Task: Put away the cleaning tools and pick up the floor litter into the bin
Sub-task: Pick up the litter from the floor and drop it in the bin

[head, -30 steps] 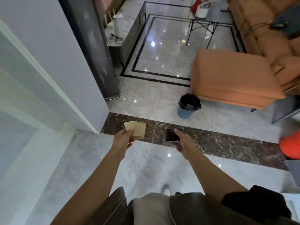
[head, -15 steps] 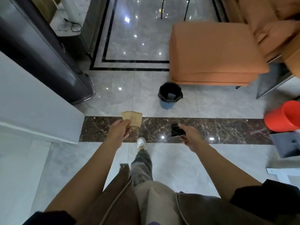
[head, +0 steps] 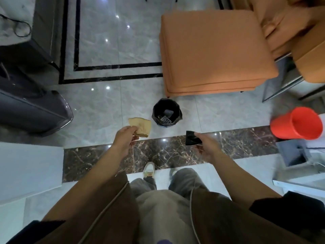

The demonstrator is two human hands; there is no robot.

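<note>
A small black bin (head: 167, 112) stands on the grey floor tiles just in front of me, with a few scraps lying inside it. My left hand (head: 125, 136) pinches a crumpled tan piece of paper (head: 141, 126), held a little left of the bin and short of its rim. My right hand (head: 206, 146) grips a flat black wrapper (head: 192, 138) to the right of the bin and nearer to me. Both pieces of litter hang above the floor, outside the bin.
An orange ottoman (head: 212, 51) sits right behind the bin, with an orange sofa (head: 288, 20) at the far right. A red bucket (head: 297, 123) lies tipped at the right. A dark curved appliance base (head: 33, 108) and a white wall corner (head: 29, 169) stand on the left.
I have walked forward over the dark marble strip, so the bin is much nearer and seen from above. Both hands still hold their litter, now close to the bin.
</note>
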